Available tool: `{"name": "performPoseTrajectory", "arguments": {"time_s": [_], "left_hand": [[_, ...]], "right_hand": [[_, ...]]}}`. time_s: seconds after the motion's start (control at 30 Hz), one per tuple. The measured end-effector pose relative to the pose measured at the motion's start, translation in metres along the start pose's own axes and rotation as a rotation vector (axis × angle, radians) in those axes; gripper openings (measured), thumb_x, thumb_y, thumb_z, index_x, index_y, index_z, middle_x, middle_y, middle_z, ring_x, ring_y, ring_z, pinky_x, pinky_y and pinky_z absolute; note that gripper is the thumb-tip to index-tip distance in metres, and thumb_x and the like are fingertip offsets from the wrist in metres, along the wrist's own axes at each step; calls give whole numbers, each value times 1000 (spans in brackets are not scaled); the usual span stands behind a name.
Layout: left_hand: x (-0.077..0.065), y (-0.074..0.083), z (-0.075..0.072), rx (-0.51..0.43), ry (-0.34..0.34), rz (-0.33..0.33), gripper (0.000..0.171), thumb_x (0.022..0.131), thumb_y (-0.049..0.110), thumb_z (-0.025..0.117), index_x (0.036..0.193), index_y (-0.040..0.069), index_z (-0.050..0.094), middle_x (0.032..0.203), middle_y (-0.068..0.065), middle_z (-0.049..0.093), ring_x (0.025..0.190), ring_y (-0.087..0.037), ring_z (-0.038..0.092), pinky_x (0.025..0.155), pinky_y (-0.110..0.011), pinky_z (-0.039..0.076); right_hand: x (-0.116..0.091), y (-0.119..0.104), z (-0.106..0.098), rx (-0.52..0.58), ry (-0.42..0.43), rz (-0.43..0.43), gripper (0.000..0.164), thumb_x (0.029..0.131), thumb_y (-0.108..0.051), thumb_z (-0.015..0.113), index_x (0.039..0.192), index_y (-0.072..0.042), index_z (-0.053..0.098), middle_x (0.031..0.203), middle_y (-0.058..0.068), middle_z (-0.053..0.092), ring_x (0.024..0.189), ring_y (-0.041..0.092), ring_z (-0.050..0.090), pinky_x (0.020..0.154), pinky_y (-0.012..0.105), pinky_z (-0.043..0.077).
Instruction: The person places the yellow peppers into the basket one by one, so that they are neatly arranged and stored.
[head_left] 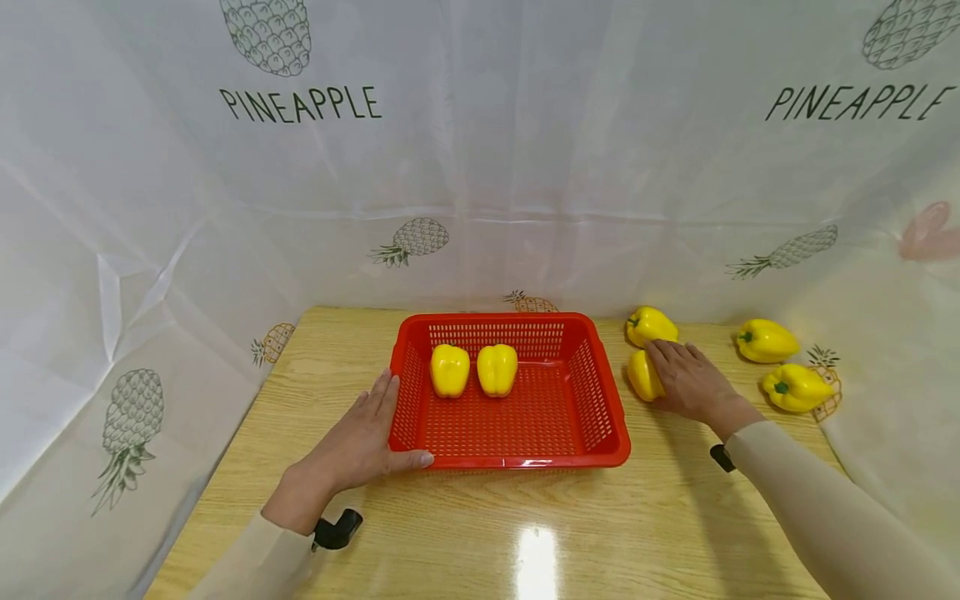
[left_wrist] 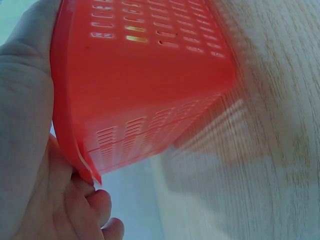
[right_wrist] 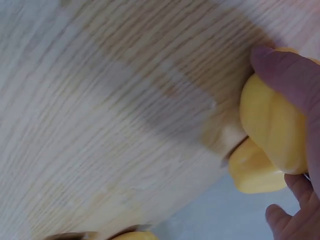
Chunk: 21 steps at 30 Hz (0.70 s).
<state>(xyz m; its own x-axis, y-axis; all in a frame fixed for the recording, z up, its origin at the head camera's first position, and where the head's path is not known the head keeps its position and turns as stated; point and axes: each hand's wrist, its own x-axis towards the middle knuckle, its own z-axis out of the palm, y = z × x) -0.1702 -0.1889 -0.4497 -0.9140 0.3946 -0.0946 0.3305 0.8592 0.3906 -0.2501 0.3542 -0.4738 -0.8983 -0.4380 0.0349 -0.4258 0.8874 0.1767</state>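
Note:
Over the near left corner of a red plastic basket, my left hand grips the rim, thumb along the front edge and fingers along the left side. The left wrist view shows fingertips curled at the lip of the basket. Two yellow bell peppers, one at left and one beside it, stand inside. Right of the basket, my right hand holds another yellow bell pepper, thumb on one side and fingers on the other. Just behind it lies a further bell pepper.
Farther right on the wooden table lie two more yellow peppers, one toward the back and one nearer. A pale curtain printed with pineapples hangs behind the table and along its sides.

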Motion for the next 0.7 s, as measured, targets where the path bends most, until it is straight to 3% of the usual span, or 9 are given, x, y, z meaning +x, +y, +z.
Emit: {"name": "performPoseTrajectory", "arguments": {"time_s": [0.37, 0.7], "left_hand": [[2, 1, 0, -5, -9, -6, 137, 82, 84, 67, 167, -5, 7, 176, -25, 1, 162, -44, 14, 130, -61, 20], [1, 1, 0, 4, -15, -23, 136, 82, 82, 69, 167, -5, 8, 176, -24, 1, 162, -45, 14, 129, -62, 21]], "right_hand": [[-6, 2, 4, 62, 126, -2, 95, 77, -29, 96, 139, 10, 35, 129, 34, 52, 120, 54, 57, 105, 66, 51], [-3, 1, -15, -51, 240, -63, 98, 71, -41, 97, 135, 10, 42, 123, 29, 56, 109, 47, 61, 94, 60, 58]]}}
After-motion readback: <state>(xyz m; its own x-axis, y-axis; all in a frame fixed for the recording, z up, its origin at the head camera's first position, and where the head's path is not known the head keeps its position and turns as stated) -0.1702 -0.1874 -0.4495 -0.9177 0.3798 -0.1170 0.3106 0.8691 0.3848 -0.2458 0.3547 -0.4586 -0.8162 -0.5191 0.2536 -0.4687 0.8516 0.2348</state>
